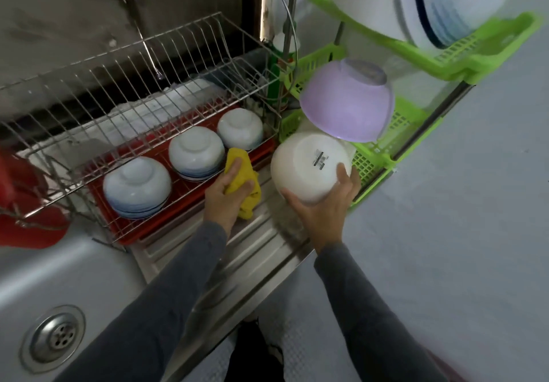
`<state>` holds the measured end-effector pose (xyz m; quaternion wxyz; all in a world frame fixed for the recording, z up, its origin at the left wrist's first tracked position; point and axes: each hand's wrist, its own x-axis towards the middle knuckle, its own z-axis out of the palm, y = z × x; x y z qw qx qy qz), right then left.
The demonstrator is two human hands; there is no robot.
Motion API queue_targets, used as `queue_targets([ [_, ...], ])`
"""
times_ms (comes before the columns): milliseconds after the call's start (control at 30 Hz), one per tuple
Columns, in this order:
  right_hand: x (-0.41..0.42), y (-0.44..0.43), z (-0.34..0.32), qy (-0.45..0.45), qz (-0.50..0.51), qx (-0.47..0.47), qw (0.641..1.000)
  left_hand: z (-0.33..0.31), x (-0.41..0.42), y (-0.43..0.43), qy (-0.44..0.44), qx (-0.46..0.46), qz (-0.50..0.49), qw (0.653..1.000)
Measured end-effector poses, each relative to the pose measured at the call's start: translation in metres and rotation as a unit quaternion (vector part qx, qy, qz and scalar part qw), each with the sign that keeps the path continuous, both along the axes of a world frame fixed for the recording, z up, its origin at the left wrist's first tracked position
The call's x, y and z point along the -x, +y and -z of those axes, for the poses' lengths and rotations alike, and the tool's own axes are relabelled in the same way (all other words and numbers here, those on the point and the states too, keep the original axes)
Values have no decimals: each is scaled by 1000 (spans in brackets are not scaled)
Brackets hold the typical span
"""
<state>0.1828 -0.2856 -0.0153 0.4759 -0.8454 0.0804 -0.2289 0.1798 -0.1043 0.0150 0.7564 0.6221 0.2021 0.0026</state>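
My right hand [323,206] grips a large white bowl [306,164] upside down by its rim, just in front of the lower green plastic shelf [374,155]. A label shows on the bowl's base. A crumpled yellow cloth [242,173] is held in my left hand [227,195] over the ribbed steel drainboard [237,251]. A purple bowl [347,102] lies tilted, mouth down, on the green shelf just above the white bowl.
A wire dish rack [118,90] on a red tray [130,233] holds three stacks of overturned white-blue bowls [196,151]. A steel sink with a drain [56,338] lies lower left. The upper green shelf [445,54] carries large white basins. Red plastic items [26,221] sit far left.
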Motion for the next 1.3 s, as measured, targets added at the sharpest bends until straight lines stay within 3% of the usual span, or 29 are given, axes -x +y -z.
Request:
queue_targets([
  [300,-49,-4,7,-8,89,-27,996,9,-27,-14,-8,16,28,999],
  [567,-84,0,-10,-5,178,159,971,13,-45,-29,-18,41,59,997],
  [633,-87,0,-11,33,166,156,973,15,-48,-32,-20,41,58,997],
  [767,-90,-3,-16,122,123,52,984,14,-52,-32,-18,37,56,998],
  [867,-85,-3,-17,120,113,12,986,8,-51,-34,-13,42,46,998],
  [1033,-66,-5,-14,130,74,66,987,0,-40,-38,-13,29,36,999],
  [1300,-37,-10,-20,141,-19,149,978,-8,-2,-45,-31,17,-60,998],
])
